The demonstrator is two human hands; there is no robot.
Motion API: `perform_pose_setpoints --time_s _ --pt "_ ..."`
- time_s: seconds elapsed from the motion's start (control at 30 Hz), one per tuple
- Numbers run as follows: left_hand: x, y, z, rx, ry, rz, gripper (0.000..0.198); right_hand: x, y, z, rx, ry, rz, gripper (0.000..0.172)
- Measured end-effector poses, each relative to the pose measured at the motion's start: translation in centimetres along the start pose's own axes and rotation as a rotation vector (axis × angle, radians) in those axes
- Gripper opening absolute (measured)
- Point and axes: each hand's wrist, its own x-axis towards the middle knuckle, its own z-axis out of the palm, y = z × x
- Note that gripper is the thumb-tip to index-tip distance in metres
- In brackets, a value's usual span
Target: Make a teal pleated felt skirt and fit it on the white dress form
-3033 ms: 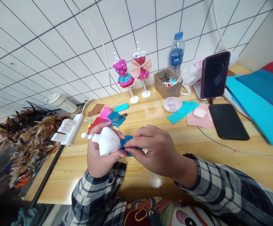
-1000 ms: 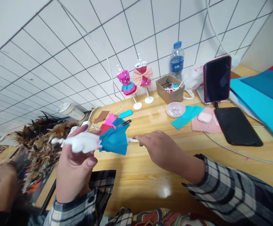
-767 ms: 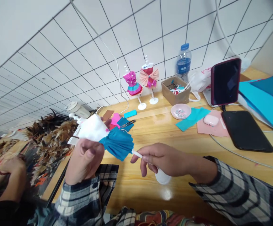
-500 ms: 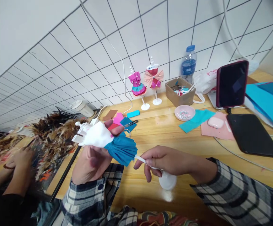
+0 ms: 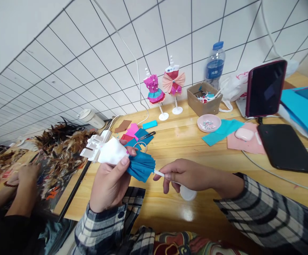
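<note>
A small white dress form (image 5: 113,151) lies tilted on its side in the air, with a pleated blue paper skirt (image 5: 141,166) around its lower part. My left hand (image 5: 114,180) is closed on it where the white body meets the skirt, thumb on top. The thin white stem (image 5: 159,173) comes out of the skirt, and my right hand (image 5: 187,176) pinches it. Its round white base (image 5: 188,193) shows just below my right hand. Two finished-looking miniature dresses, one magenta (image 5: 154,88) and one red and peach (image 5: 173,83), stand upright near the wall.
A cardboard box (image 5: 205,102), pink dish (image 5: 209,123), water bottle (image 5: 215,65) and upright phone (image 5: 266,88) stand at the back right. Black tweezers (image 5: 147,135) lie among paper scraps. Feathers (image 5: 66,156) and another person's hands (image 5: 29,175) are at the left.
My left thumb and fingers have closed onto the dress form at the skirt's top; the palm was more open before. My right hand still holds the stem.
</note>
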Motion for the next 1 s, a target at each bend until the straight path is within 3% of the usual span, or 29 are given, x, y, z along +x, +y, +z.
perform_pose_setpoints --time_s 0.03,0.17,0.2,0.33,0.6,0.73,1.0 --pt "0.0 -0.3 0.1 -0.003 0.014 0.003 0.038 -0.1 -0.1 0.0 -0.092 0.107 -0.034 0.032" --pt "-0.3 -1.3 1.0 -0.063 0.052 -0.032 0.036 -1.0 -1.3 0.1 -0.483 0.779 -0.316 0.032" --pt "-0.4 -1.5 1.3 -0.080 0.040 -0.058 0.037 -1.3 -1.8 0.2 -0.534 0.854 -0.384 0.029" --pt "-0.9 -2.0 2.7 -0.147 -0.060 -0.168 0.033 -2.0 -3.0 0.7 -0.692 0.826 -0.504 0.017" --pt "-1.7 -2.8 3.1 -0.164 -0.101 -0.134 0.034 -1.5 -1.8 0.8 -0.762 0.861 -0.410 0.007" --pt "-2.1 -3.0 3.0 -0.129 -0.115 -0.114 0.030 -1.5 -2.1 1.1 -0.740 0.858 -0.392 0.007" --pt "-2.4 -3.7 2.4 0.052 -0.082 -0.062 0.043 -1.6 -2.8 1.2 -0.555 0.876 -0.300 0.005"
